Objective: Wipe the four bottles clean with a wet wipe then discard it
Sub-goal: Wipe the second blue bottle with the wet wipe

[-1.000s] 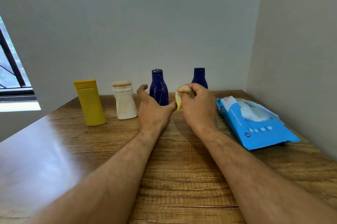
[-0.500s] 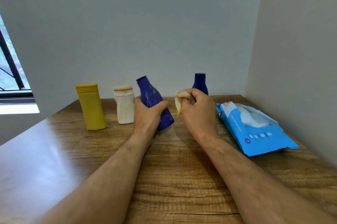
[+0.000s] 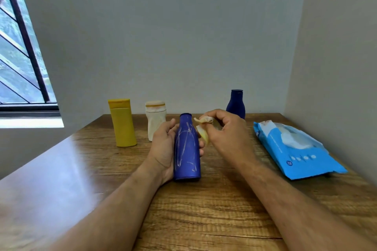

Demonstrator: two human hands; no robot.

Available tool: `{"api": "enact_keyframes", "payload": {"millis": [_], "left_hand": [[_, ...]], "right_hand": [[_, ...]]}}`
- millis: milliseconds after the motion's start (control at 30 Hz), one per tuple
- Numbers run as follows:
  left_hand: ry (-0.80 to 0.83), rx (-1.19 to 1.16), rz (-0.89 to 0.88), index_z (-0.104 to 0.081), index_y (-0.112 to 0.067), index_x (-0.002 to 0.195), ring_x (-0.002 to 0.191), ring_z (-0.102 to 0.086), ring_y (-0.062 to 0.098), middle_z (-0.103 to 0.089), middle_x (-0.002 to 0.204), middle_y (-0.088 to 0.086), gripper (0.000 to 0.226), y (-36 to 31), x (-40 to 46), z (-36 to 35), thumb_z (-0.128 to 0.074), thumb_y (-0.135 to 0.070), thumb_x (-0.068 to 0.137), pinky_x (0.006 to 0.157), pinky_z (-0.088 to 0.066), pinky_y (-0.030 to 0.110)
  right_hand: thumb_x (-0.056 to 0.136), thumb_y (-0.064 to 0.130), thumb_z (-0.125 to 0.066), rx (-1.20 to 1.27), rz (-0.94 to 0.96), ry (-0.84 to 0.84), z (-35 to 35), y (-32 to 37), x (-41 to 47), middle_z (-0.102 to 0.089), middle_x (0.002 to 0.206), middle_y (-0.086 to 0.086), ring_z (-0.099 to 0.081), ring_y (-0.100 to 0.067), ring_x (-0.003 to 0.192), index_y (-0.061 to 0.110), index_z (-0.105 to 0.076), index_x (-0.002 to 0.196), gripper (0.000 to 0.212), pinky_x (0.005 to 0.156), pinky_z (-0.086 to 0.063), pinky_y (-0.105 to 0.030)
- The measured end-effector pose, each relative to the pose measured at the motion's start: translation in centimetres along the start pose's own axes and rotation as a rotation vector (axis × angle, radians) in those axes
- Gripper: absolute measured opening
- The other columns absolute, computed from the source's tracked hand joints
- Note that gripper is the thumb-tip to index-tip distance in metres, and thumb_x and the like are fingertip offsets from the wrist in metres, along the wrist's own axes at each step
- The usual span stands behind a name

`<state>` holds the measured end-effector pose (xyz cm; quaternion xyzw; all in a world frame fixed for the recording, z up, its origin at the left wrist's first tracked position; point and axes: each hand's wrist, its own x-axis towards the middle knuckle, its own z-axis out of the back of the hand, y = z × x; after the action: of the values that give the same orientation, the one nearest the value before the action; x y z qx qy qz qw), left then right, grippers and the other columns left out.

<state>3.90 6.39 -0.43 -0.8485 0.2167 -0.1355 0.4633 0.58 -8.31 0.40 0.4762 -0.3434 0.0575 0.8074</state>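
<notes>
Holding blue bottle [image 3: 186, 148] (streaked), wipe [image 3: 204, 126] pinched beside

tall blue bottle [image 3: 186, 148]: was lifted from the row, tilted, then brought nearer, upright in the left hand [image 3: 163, 148]
right hand [image 3: 226, 136]: moved its wipe [image 3: 204, 128] against the bottle's shoulder

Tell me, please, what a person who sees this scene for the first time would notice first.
First, the tall dark blue plastic bottle streaked with pale marks, held in the left hand at the middle of the wooden table. Beside its neck, the right hand pinches a crumpled yellowish wet wipe. On the right lies a bright blue pack of wipes, its flap open.
</notes>
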Motion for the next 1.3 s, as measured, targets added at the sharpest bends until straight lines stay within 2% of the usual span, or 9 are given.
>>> {"api": "enact_keyframes", "payload": {"millis": [67,200,367,433,600,800,1100,1167,1300], "left_hand": [[-0.056,0.004,-0.016,-0.057,-0.004,0.114,0.067,-0.064,0.029,-0.064,0.081,0.018,0.05,0.0,0.4,0.3,-0.034,-0.046,0.103,0.06,-0.057,0.036],[-0.128,0.042,-0.057,-0.063,-0.001,0.099,0.062,-0.064,0.028,-0.066,0.076,0.018,0.051,-0.3,1.0,0.3,-0.035,-0.043,0.104,0.058,-0.057,0.035],[-0.158,0.114,-0.105,-0.064,-0.002,0.104,0.066,-0.066,0.027,-0.069,0.082,0.017,0.05,-0.1,1.0,-0.1,-0.04,-0.045,0.104,0.06,-0.058,0.036],[-0.186,0.142,-0.153,-0.063,-0.004,0.11,0.068,-0.069,0.027,-0.071,0.086,0.017,0.046,0.0,0.8,-0.2,-0.042,-0.044,0.104,0.06,-0.059,0.037],[-0.252,0.134,-0.202,-0.062,-0.004,0.113,0.067,-0.07,0.026,-0.072,0.082,0.014,0.044,0.0,0.4,-0.1,-0.042,-0.043,0.105,0.06,-0.06,0.038],[-0.174,0.266,-0.201,-0.063,-0.004,0.113,0.067,-0.067,0.027,-0.07,0.085,0.02,0.049,0.1,0.2,0.0,-0.036,-0.044,0.106,0.06,-0.058,0.036],[-0.263,0.312,-0.296,-0.059,-0.012,0.095,0.056,-0.062,0.019,-0.066,0.073,0.008,0.035,-0.3,0.4,0.5,-0.04,-0.039,0.106,0.048,-0.053,0.031],[-0.241,0.302,-0.281,-0.059,-0.014,0.093,0.056,-0.062,0.017,-0.066,0.072,0.006,0.035,-0.3,0.2,0.5,-0.041,-0.04,0.106,0.049,-0.053,0.03],[-0.085,0.37,-0.223,-0.064,-0.013,0.101,0.061,-0.066,0.019,-0.07,0.075,0.007,0.041,0.0,-0.4,-0.1,-0.038,-0.044,0.106,0.057,-0.056,0.034]], "right_hand": [[0.092,0.018,-0.065,-0.018,0.005,0.02,-0.1,-0.1,0.1,-0.068,0.091,0.016,-0.062,0.009,0.084,0.025,-0.071,0.101,0.013,0.064,-0.047,-0.004],[0.092,0.015,-0.064,0.058,-0.004,0.017,-0.3,-0.6,0.3,-0.068,0.098,0.014,-0.064,0.002,0.088,0.029,-0.073,0.101,0.019,0.074,-0.053,-0.015],[0.096,0.008,-0.056,0.137,-0.034,-0.019,0.0,-0.6,0.3,-0.067,0.1,0.014,-0.064,-0.003,0.068,0.026,-0.074,0.109,0.028,0.052,-0.052,-0.017],[0.096,0.005,-0.055,0.12,-0.025,-0.012,0.1,-0.4,0.2,-0.067,0.096,0.015,-0.066,-0.008,0.065,0.027,-0.073,0.111,0.032,0.051,-0.054,-0.018],[0.093,0.013,-0.064,0.109,-0.015,-0.025,0.3,-0.1,0.3,-0.068,0.09,0.015,-0.068,-0.006,0.082,0.03,-0.071,0.104,0.021,0.061,-0.059,-0.022],[0.092,0.007,-0.064,0.017,0.084,0.032,0.0,0.1,-0.1,-0.068,0.1,0.014,-0.063,0.001,0.09,0.023,-0.076,0.101,0.023,0.076,-0.053,-0.014],[0.089,0.007,-0.067,-0.119,0.14,0.3,0.2,0.3,-0.4,-0.07,0.102,0.017,-0.062,0.004,0.098,0.029,-0.077,0.102,0.027,0.083,-0.05,-0.011],[0.09,0.009,-0.067,-0.147,0.175,0.279,0.1,0.3,-0.4,-0.07,0.102,0.017,-0.062,0.003,0.097,0.028,-0.077,0.103,0.025,0.083,-0.051,-0.013],[0.091,0.01,-0.065,-0.086,0.189,0.076,0.2,0.3,-0.3,-0.069,0.098,0.013,-0.062,0.001,0.093,0.024,-0.076,0.105,0.022,0.077,-0.049,-0.01]]}}
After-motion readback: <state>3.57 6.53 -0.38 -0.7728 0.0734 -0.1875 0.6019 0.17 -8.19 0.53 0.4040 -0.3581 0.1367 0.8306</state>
